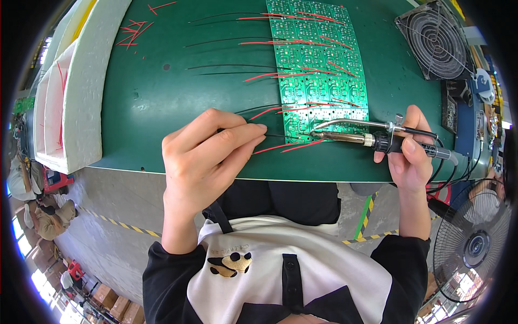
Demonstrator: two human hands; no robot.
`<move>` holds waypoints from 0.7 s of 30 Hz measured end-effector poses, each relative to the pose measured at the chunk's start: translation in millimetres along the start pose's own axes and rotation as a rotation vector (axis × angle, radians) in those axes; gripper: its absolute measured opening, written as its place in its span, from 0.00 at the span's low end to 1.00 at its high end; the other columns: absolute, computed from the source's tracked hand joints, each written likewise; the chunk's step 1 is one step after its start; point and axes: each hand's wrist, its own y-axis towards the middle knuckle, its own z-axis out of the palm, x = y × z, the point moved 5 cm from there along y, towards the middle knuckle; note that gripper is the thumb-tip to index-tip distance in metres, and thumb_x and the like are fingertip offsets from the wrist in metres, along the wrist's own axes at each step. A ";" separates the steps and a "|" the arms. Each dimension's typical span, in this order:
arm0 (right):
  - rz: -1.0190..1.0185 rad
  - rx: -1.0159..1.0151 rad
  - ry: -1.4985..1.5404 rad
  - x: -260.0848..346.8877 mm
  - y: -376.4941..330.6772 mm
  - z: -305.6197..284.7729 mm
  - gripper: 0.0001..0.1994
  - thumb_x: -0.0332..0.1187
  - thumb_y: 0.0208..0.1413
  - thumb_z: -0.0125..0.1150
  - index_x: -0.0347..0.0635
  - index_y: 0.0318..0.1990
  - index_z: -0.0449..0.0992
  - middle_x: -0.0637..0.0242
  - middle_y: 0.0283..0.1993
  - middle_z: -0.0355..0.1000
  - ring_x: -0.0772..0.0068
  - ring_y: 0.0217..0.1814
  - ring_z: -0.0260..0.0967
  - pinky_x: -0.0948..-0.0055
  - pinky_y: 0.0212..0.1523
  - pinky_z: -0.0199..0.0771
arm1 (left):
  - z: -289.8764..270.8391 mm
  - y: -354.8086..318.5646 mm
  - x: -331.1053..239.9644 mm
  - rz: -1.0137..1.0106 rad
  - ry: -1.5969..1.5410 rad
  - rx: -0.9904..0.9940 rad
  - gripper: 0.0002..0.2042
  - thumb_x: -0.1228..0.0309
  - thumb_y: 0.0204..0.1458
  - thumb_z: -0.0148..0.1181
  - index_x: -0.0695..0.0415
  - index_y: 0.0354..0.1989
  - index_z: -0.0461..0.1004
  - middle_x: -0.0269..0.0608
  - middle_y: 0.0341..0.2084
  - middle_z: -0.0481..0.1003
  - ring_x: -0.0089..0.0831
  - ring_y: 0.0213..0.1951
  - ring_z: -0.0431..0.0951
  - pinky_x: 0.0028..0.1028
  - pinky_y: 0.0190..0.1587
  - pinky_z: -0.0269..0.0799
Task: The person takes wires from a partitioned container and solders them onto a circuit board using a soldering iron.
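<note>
The left hand (208, 156) rests over the near edge of the green table (162, 108), its fingers (245, 135) pressed together and pinching a thin black wire (278, 135) that runs toward the circuit board (318, 65). The right hand (410, 154) grips a soldering iron (372, 139) by its black handle, fingers wrapped around it, thumb on the near side. The iron lies nearly level, its metal tip pointing left and meeting the near edge of the circuit board, just where the black wire arrives.

The circuit board is a long green panel of many small repeated units, lying flat on the table and stretching away from the person. Red wires (270, 75) and black ones stick out from its left side in rows. A few loose red wire scraps (132, 29) lie at the far left of the table, near a white foam tray (81, 97). A small square fan (434, 40) stands at the far right corner, and a round floor fan (475, 243) shows at the lower right.
</note>
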 end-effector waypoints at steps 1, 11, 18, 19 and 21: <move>0.000 0.000 0.000 0.1 0.0 0.6 0.14 0.33 0.47 0.59 0.40 0.26 0.57 0.58 0.18 0.66 0.88 0.08 0.49 0.81 0.14 0.69 | -0.2 0.1 -0.1 -0.003 -0.002 0.001 0.09 0.82 0.31 0.65 0.58 0.24 0.78 0.33 0.20 0.71 0.22 0.17 0.70 0.21 0.17 0.62; 0.003 0.003 -0.021 1.9 -0.4 -0.7 0.14 0.32 0.48 0.58 0.41 0.26 0.56 0.63 0.17 0.64 0.88 0.08 0.49 0.82 0.15 0.69 | -0.8 0.1 0.5 0.003 -0.023 -0.008 0.09 0.81 0.30 0.66 0.58 0.23 0.76 0.34 0.20 0.71 0.24 0.18 0.70 0.22 0.17 0.63; 0.008 -0.057 0.061 6.2 4.0 4.0 0.11 0.31 0.51 0.54 0.42 0.27 0.56 0.74 0.15 0.56 0.90 0.11 0.48 0.74 0.21 0.73 | -5.8 2.9 2.7 -0.036 -0.029 0.033 0.08 0.83 0.31 0.63 0.61 0.24 0.76 0.37 0.21 0.72 0.26 0.22 0.69 0.22 0.21 0.61; 0.001 -0.036 0.067 6.5 4.7 5.1 0.11 0.31 0.51 0.54 0.42 0.27 0.56 0.74 0.15 0.56 0.90 0.11 0.48 0.74 0.21 0.73 | -9.1 2.2 2.3 -0.006 -0.011 0.043 0.08 0.82 0.32 0.63 0.61 0.24 0.76 0.38 0.22 0.72 0.28 0.23 0.69 0.24 0.23 0.62; -0.004 0.031 0.130 4.1 9.1 8.0 0.09 0.31 0.53 0.51 0.42 0.29 0.58 0.74 0.17 0.57 0.89 0.11 0.48 0.72 0.26 0.75 | -21.1 0.5 -1.7 -0.013 0.086 -0.018 0.08 0.80 0.33 0.64 0.58 0.25 0.76 0.35 0.23 0.71 0.30 0.24 0.69 0.26 0.25 0.64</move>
